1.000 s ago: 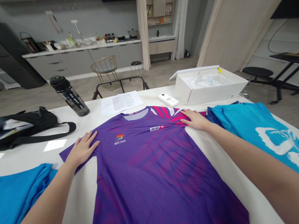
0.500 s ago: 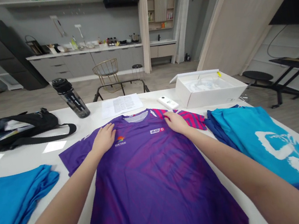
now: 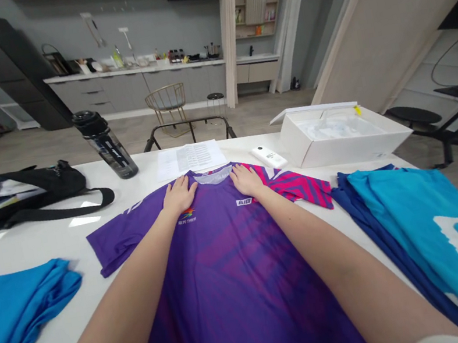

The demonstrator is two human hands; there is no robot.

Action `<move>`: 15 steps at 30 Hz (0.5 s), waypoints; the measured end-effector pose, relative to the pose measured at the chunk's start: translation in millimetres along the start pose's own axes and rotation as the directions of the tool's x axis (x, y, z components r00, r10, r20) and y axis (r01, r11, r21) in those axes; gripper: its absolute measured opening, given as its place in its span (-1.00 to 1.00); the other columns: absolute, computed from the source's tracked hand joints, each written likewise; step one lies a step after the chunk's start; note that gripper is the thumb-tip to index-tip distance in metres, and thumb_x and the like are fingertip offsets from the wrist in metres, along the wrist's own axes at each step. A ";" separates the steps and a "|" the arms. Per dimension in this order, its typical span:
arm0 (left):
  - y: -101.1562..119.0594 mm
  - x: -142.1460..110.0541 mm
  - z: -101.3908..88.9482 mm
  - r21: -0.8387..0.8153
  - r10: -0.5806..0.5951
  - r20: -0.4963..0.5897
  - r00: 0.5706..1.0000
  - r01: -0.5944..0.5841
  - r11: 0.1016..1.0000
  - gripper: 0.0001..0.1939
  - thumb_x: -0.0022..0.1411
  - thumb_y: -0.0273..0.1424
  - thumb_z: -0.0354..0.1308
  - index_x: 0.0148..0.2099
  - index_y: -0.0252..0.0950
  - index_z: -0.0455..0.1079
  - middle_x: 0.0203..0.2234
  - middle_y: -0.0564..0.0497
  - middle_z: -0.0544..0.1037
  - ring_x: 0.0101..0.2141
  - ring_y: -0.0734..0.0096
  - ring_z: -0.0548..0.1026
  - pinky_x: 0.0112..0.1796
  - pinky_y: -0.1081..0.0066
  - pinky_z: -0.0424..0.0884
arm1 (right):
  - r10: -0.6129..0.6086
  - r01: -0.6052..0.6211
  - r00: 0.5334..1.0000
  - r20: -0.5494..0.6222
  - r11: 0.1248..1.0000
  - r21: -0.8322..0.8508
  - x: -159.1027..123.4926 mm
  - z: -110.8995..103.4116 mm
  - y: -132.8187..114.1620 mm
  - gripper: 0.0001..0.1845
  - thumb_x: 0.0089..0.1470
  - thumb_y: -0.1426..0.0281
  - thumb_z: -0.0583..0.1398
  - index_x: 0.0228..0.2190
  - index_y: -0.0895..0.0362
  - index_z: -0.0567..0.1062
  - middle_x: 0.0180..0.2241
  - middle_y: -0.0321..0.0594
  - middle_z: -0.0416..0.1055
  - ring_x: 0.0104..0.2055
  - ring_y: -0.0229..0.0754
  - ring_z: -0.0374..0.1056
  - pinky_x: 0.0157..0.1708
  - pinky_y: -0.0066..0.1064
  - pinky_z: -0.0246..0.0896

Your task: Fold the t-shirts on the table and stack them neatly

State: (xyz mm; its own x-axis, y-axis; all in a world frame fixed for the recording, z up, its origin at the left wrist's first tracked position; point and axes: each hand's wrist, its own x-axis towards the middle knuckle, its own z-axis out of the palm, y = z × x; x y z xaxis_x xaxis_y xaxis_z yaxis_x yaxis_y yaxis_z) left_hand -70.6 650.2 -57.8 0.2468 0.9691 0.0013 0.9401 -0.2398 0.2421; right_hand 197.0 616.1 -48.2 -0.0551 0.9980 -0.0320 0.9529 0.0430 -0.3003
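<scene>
A purple T-shirt (image 3: 228,266) with a pink-striped sleeve lies spread face up on the white table (image 3: 127,196), its collar at the far end. On the shirt's left shoulder area, beside the collar, my left hand (image 3: 180,195) rests flat with the fingers spread. My right hand (image 3: 246,180) lies on the other side of the collar, fingers stretched out on the cloth. Both forearms cross over the shirt and hide parts of its sides. The printed logos on the chest are partly covered by my wrists.
Folded blue cloth (image 3: 19,315) lies at left, and a stack of blue shirts (image 3: 424,220) at right. Farther back are a black bag (image 3: 29,192), a bottle (image 3: 107,145), printed paper (image 3: 191,157), a white device (image 3: 269,156) and an open white box (image 3: 343,142).
Both hands have slid inward toward the collar and now lie closer together. The sleeves look more spread out. The camera view has shifted slightly.
</scene>
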 end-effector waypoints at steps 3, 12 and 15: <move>-2.7 11.9 -3.3 0.006 0.001 0.065 0.998 -0.002 1.000 -0.23 0.45 0.05 -0.39 0.48 -0.30 0.00 0.45 -0.13 -0.01 0.43 0.15 -0.06 0.36 -0.01 -0.11 | 0.014 -0.014 1.000 -0.022 1.000 -0.003 -0.8 0.5 0.7 -0.28 0.41 0.03 -0.21 0.39 0.16 0.10 0.45 -0.10 -0.11 0.49 -0.01 -0.24 0.41 0.02 -0.37; 31.5 -61.0 -6.4 0.180 0.209 -0.248 0.946 -0.167 0.969 -0.39 0.50 -0.21 -0.31 0.47 -0.30 0.04 0.42 -0.14 0.12 0.41 0.19 0.03 0.38 0.03 -0.17 | -0.223 0.213 0.920 -0.323 0.975 -0.068 -72.0 -9.0 -22.0 -0.38 0.41 0.18 -0.14 0.32 0.20 0.27 0.39 -0.09 0.09 0.46 -0.04 -0.13 0.44 -0.11 -0.36; 51.0 -105.3 -6.7 0.169 0.203 -0.236 0.950 -0.166 0.971 -0.39 0.50 -0.18 -0.27 0.48 -0.27 0.03 0.41 -0.14 0.13 0.41 0.14 0.04 0.38 0.01 -0.13 | -0.173 0.172 0.936 -0.306 0.985 -0.030 -112.7 -4.4 -25.7 -0.34 0.40 0.12 -0.11 0.35 0.20 0.20 0.42 -0.08 0.02 0.47 -0.03 -0.15 0.43 -0.09 -0.29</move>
State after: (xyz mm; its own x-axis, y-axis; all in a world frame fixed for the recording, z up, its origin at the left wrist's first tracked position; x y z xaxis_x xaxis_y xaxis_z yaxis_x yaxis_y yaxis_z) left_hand -50.2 536.3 -39.1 0.3703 0.8858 0.2797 0.9122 -0.4036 0.0707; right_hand 180.0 502.7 -32.6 -0.1251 0.9412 0.3139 0.9378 0.2155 -0.2724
